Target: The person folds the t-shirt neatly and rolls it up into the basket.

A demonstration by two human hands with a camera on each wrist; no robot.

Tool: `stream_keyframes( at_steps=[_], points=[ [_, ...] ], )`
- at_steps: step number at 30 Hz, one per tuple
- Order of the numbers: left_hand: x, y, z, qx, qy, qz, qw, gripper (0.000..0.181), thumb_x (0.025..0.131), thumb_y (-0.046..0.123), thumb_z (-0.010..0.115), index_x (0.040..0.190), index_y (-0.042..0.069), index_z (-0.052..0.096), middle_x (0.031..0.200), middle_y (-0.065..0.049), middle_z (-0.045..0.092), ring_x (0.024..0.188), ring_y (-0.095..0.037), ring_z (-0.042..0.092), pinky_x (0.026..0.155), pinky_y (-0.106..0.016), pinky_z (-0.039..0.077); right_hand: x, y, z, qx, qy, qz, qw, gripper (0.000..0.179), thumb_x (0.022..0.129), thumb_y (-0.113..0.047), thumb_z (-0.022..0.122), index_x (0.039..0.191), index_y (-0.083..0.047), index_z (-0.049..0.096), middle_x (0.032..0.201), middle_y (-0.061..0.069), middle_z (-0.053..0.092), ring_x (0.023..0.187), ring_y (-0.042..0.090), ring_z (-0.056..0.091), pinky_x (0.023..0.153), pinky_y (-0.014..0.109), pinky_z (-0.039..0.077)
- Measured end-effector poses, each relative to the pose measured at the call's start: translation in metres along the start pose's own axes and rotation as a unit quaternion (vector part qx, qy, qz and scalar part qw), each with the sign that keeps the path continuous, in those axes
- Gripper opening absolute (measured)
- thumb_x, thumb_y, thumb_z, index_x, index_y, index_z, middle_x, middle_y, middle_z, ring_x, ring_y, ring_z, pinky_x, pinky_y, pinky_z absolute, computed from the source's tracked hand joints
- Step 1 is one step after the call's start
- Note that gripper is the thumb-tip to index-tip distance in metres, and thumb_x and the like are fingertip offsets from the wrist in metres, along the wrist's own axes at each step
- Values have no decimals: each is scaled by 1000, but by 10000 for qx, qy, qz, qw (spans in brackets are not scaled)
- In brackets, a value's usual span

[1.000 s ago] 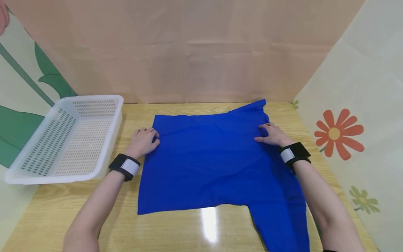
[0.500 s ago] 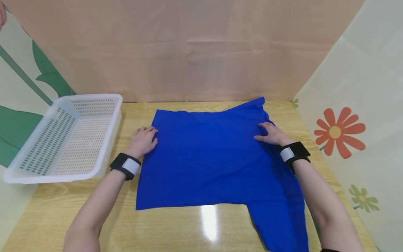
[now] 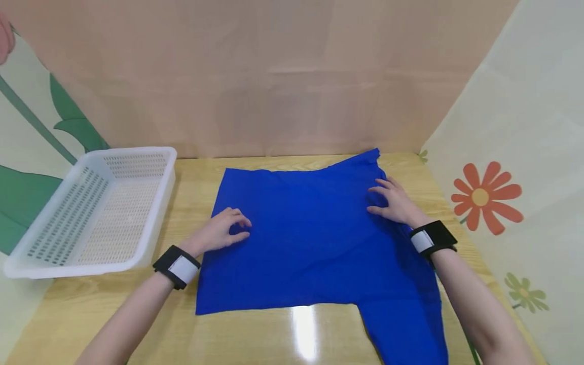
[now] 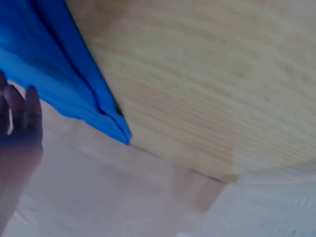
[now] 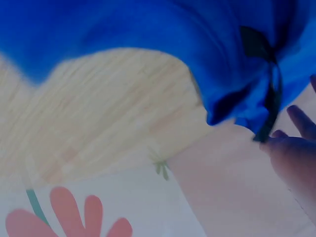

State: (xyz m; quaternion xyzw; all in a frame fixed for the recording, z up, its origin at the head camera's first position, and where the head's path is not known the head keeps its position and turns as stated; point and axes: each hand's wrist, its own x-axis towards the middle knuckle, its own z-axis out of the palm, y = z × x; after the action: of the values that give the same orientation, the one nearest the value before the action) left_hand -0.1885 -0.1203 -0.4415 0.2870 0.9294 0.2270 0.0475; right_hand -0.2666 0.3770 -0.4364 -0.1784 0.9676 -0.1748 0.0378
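Note:
A blue shirt (image 3: 292, 238) lies spread sideways on the table, one sleeve (image 3: 406, 324) reaching toward the front right. My left hand (image 3: 223, 230) is over the shirt's left part, its fingers loosely bent and parted from the thumb, gripping nothing. Over the right part, near the edge, is my right hand (image 3: 394, 203) with fingers spread and no cloth between them. The left wrist view shows the left hand (image 4: 22, 123) beside a folded corner of the shirt (image 4: 64, 84). In the right wrist view a dark strip (image 5: 269, 98) shows at the shirt's neck, by the right hand (image 5: 296, 153).
A white perforated plastic basket (image 3: 155, 223) stands on the left of the wood-grain table (image 3: 246, 337). A pinkish sheet (image 3: 274, 101) rises behind the table's back edge. Flower-patterned sheets (image 3: 547, 152) border the sides.
My left hand has left the shirt's left edge and moved right and nearer over the cloth. The right hand's fingers have spread a little. The shirt's far left corner shifted slightly early on.

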Motion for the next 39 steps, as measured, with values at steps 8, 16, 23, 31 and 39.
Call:
stream_keyframes(
  at_steps=[8,16,23,31,39],
  points=[
    [-15,21,10,-423,-686,303,9963,35,88,43,76,115,21,72,113,3,66,110,-18,57,94,-41,50,-21,-10,-1,10,62,-376,9993,47,90,-24,76,128,1,64,141,30,51,134,52,40,111,70,29],
    [21,-20,3,-410,242,-526,9975,52,99,30,65,142,5,53,155,-21,40,149,-43,30,120,-60,27,18,0,-1,601,159,117,9980,45,98,-19,63,133,9,56,138,35,53,132,52,46,111,65,35],
    [54,-59,-6,254,324,-1133,9927,52,105,27,51,149,1,43,164,-28,22,152,-52,13,124,-63,14,66,5,-10,754,413,874,9925,51,99,-16,57,141,10,46,146,38,44,136,54,40,112,64,33],
    [61,-76,-17,-112,456,-1879,9811,50,107,25,42,152,6,36,163,-32,16,152,-53,9,123,-65,11,103,16,-18,969,1086,1106,9831,53,98,-17,56,142,9,44,144,38,45,133,54,41,114,62,31],
    [66,-83,-21,-452,387,-1913,9797,48,106,21,41,150,2,40,160,-39,18,151,-55,12,124,-64,9,125,30,-22,879,645,1585,9813,57,100,-28,50,149,-1,39,154,33,37,142,55,30,118,64,17]
  ],
)
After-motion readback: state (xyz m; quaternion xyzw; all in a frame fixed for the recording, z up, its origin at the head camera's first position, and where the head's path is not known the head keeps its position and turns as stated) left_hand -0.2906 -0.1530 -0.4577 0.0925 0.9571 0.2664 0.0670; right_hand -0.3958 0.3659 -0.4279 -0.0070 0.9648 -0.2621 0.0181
